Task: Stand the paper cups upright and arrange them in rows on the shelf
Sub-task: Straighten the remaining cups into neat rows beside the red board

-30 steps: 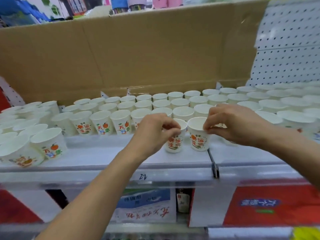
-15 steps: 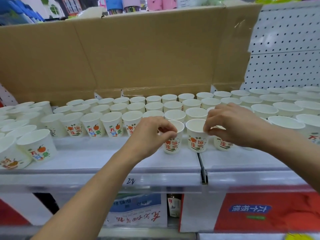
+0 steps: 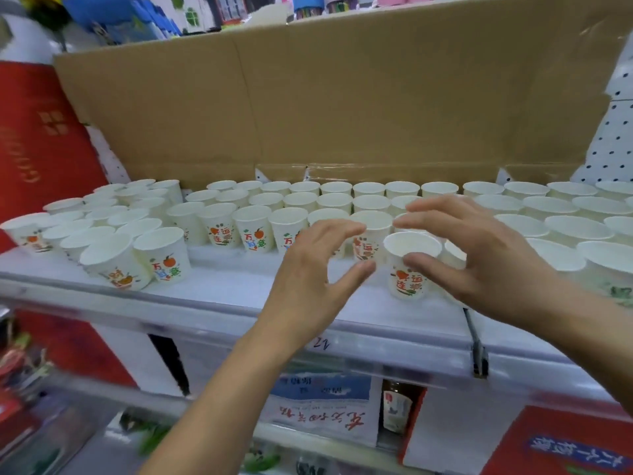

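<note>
White paper cup (image 3: 409, 269) stands upright near the shelf (image 3: 222, 286) front edge, between the left hand (image 3: 308, 279) and right hand (image 3: 479, 255), both spread wide, holding nothing. Rows of cups (image 3: 335, 200) stand behind them; bare shelf lies left of them

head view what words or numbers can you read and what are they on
"运" and "连": front paper cup.
"万": left front cup.
"22", handwritten, uncertain: shelf edge.
Red handwriting on the paper sign: unreadable.
Blue label on the red box: blurred.
Gold print on the red panel: blurred.
</note>
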Demonstrator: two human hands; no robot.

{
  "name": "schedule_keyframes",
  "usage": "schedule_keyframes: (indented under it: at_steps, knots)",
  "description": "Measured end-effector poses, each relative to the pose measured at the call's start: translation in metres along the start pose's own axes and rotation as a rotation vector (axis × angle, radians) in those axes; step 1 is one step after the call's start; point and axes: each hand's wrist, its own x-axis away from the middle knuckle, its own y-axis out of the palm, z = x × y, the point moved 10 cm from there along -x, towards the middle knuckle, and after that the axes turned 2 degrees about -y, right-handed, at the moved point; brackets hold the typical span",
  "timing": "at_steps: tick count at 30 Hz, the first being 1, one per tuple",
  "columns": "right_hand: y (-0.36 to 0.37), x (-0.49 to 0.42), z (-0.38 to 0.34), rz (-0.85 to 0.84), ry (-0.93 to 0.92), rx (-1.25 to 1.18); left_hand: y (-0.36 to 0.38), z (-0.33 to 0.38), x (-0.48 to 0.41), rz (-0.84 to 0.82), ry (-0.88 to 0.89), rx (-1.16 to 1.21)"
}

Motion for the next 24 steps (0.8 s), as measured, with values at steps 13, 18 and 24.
schedule_keyframes:
  at_steps: [13, 18, 24]
  knots:
    - [0.175, -0.164, -0.173, -0.074, -0.099, -0.174, -0.229, -0.213, 0.073, 0.245, -0.366, -0.58]
    - [0.209, -0.188, -0.188, -0.118, -0.084, -0.065, -0.234, -0.234, 0.072, 0.132, -0.322, -0.6]
    - [0.184, -0.173, -0.193, -0.045, -0.18, 0.054, -0.218, -0.203, 0.061, 0.117, -0.075, -0.49]
